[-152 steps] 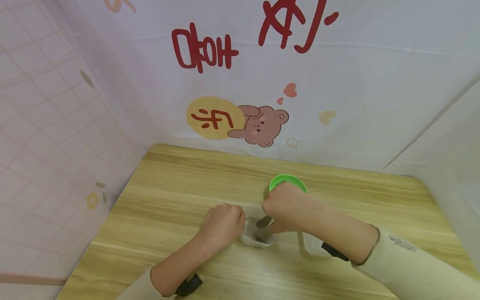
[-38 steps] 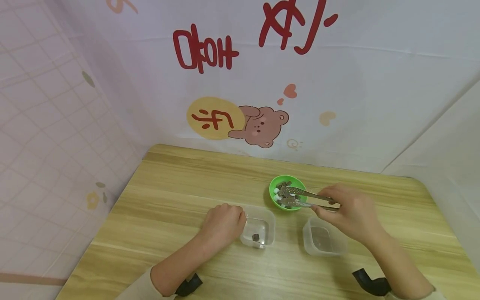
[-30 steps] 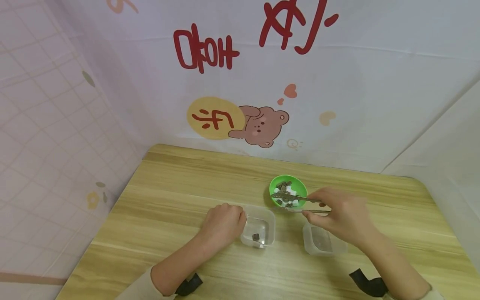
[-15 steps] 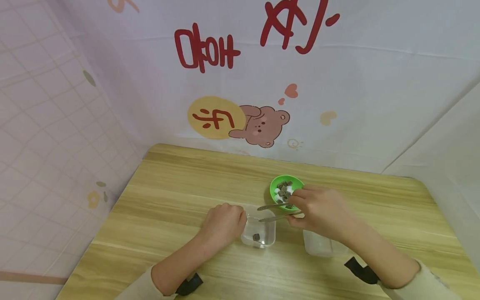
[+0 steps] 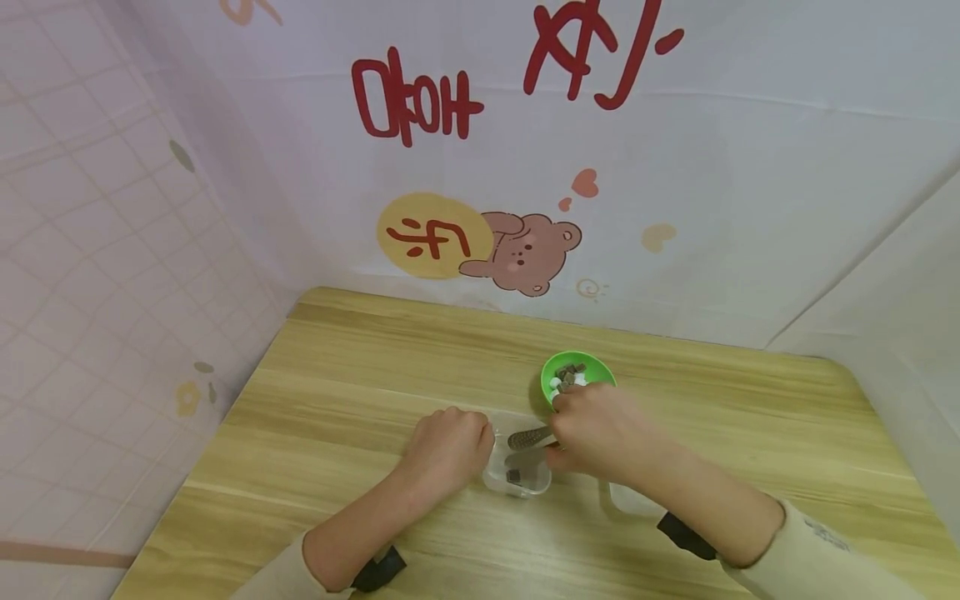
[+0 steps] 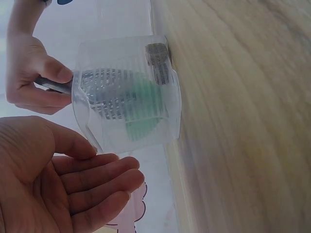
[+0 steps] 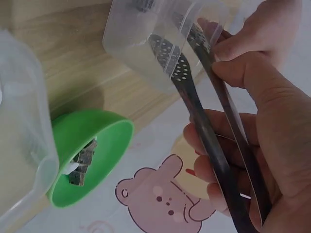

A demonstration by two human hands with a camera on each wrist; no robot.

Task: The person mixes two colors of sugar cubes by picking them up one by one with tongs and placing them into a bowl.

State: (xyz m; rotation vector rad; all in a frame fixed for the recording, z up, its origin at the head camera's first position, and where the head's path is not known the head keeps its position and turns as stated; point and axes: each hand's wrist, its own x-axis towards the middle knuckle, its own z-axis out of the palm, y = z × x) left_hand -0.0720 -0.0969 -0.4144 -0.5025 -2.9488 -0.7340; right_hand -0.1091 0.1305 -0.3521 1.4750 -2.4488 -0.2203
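Observation:
My left hand (image 5: 450, 446) pinches the rim of a clear plastic container (image 5: 498, 486) between thumb and forefinger. A dark brown cube (image 5: 513, 476) lies on its floor, also visible through the wall in the left wrist view. My right hand (image 5: 600, 429) grips metal tongs (image 7: 206, 133) with perforated ends. Those ends reach into the container, spread apart, and nothing shows between them. Behind, a green bowl (image 5: 552, 363) holds several brown and white cubes; my right hand hides its front part.
A second clear container (image 5: 630, 498) stands to the right, partly under my right forearm. All of it sits on a wood-grain table (image 5: 360, 367). White printed cloth (image 5: 300, 183) walls off the back and both sides.
The tongs left the container, dipped over the green bowl with ends spread, then came back left into the container. My left hand stayed at the rim.

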